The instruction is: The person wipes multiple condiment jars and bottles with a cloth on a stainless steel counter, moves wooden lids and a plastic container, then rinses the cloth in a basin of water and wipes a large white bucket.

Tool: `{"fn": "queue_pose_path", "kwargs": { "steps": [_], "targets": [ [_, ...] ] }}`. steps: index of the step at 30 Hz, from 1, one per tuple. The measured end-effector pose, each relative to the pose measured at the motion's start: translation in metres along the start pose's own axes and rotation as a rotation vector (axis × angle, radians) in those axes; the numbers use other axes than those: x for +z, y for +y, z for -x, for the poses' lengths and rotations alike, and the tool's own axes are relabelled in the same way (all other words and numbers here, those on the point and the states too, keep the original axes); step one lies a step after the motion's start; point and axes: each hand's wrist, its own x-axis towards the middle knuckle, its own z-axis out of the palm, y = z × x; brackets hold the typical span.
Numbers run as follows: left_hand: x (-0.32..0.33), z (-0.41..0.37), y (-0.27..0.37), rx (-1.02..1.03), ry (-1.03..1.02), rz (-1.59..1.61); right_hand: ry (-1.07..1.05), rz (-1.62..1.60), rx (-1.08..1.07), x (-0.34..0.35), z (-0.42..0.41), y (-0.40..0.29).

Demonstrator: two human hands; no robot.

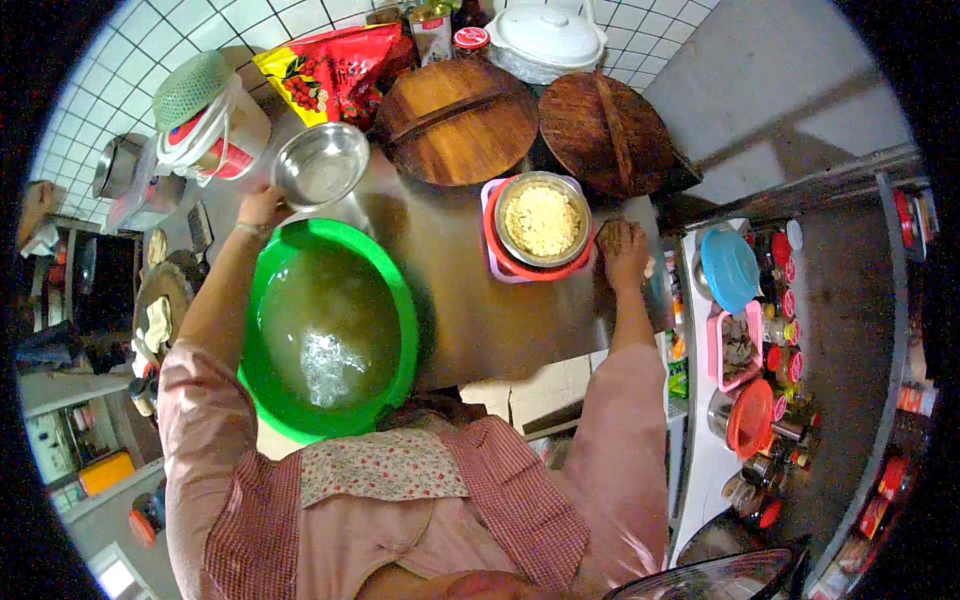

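Observation:
My left hand (261, 206) grips the lower left rim of a shallow stainless steel bowl (321, 166), which is tilted and looks empty. Just below it stands a large green plastic basin (409, 330) of cloudy water, close against my body. A steel bowl of pale yellow chopped food (543, 220) sits inside a red bowl (496, 244), over a pinkish-purple container (487, 255). Right of this stack, my right hand (624, 251) rests low by the steel countertop (480, 322) with its fingers bent. Whether it holds anything is not clear.
Two round wooden lids (465, 127) (604, 135) stand behind the bowls. At the back left are a white bucket (232, 142) with a green strainer (193, 86) and a red-yellow bag (337, 71). Jars and a blue basket (729, 268) line the right shelf.

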Motion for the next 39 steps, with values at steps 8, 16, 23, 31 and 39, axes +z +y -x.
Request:
{"fn": "queue_pose_path", "kwargs": {
  "steps": [8,16,23,31,39],
  "targets": [
    [0.117,-0.042,0.045,0.459,-0.128,-0.426,-0.055,-0.073,0.216,-0.032,0.121,-0.085],
    [0.195,-0.113,0.055,0.623,-0.145,-0.785,-0.235,-0.242,0.109,-0.039,0.164,-0.173],
    [0.153,-0.095,0.040,0.226,-0.396,0.068,-0.083,0.105,0.530,-0.033,0.098,-0.059],
    [-0.079,0.110,-0.091,0.689,0.218,-0.899,-0.195,-0.214,-0.010,-0.027,0.158,-0.277],
    [-0.103,0.245,-0.211,-0.376,0.272,0.278,-0.364,-0.457,-0.459,0.094,-0.001,-0.336]
  ]
}}
